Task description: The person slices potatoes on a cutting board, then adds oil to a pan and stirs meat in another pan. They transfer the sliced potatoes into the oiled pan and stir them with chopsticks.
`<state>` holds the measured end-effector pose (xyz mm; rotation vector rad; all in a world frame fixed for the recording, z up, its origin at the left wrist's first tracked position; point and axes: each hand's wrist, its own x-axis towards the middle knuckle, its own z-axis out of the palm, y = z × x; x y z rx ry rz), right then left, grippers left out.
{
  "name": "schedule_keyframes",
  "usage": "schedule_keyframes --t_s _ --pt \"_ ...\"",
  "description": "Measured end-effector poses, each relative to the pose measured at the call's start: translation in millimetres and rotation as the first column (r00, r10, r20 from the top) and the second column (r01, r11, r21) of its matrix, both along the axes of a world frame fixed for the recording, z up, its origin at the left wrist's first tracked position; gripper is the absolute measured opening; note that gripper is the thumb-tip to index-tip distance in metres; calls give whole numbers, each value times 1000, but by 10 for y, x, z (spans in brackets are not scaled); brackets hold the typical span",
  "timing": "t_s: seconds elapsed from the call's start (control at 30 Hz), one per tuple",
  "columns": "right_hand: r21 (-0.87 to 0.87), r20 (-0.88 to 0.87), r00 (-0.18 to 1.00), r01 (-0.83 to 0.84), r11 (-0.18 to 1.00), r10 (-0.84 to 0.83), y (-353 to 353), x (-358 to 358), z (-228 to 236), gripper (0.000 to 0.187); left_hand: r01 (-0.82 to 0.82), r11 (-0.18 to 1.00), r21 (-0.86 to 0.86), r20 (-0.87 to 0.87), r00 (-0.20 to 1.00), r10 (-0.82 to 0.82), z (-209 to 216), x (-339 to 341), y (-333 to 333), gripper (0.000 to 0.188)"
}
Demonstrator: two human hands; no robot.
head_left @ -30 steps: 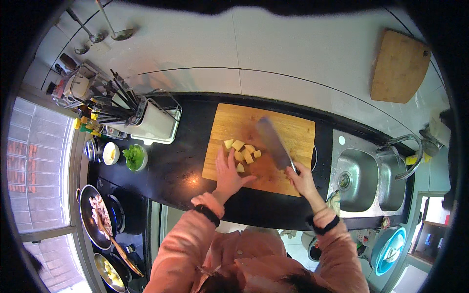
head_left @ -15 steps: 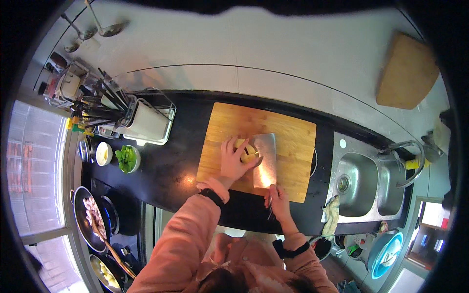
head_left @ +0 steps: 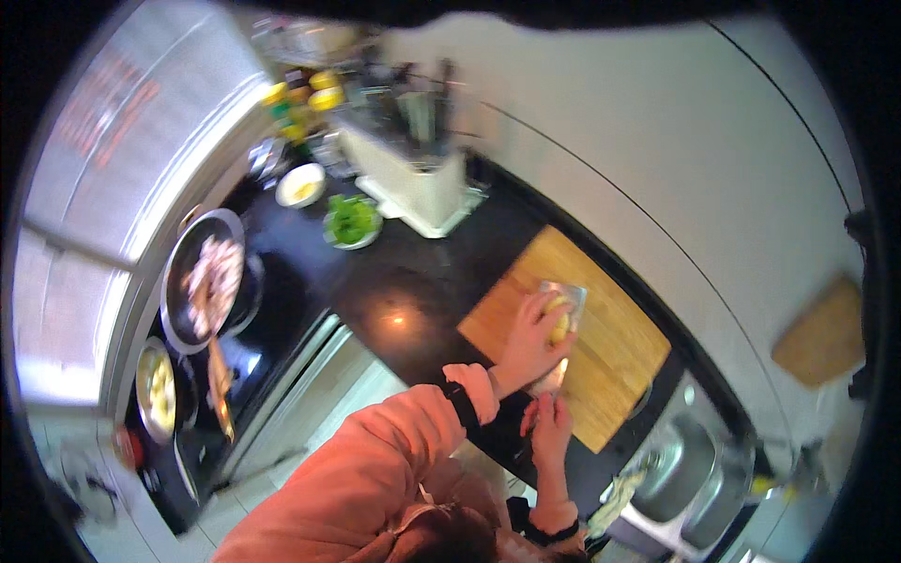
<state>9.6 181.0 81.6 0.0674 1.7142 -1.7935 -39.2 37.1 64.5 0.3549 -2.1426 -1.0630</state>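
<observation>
My left hand curls around cut yellow pieces, apparently potato, keeping them against the flat blade of a cleaver. The blade passes beneath the pieces and my fingers, its far end showing beyond them. My right hand is closed around the cleaver's handle, close to the near edge of the wooden cutting board. Most of the handle is hidden in that fist. Both hands are somewhat blurred.
Left on the stove are a pan of meat with a wooden spatula and a pan of pale yellow pieces. Behind stand a bowl of greens, a white bowl and a utensil holder. A sink lies right.
My view has swung left toward the stove, so the board appears farther right and tilted. The cleaver's blade, earlier beside the pieces, is now under them and my left hand.
</observation>
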Motion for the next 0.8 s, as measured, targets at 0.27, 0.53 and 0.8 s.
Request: schedule_keyframes --t_s 0.27,0.53,0.8 --pt "-274 -112 789 -609 745 604 -1483 1367 1256 23 -610 740 -285 -159 791 591 1412 2305 -1544 45" --pt "-278 -36 269 -928 249 963 -3390 3868 1238 28 -907 319 -275 2 331 944 1334 5656 -2926 45" --pt "-147 68 205 -966 213 976 -4445 5555 744 30 -964 179 -199 375 94 922 303 7458 -3917 50"
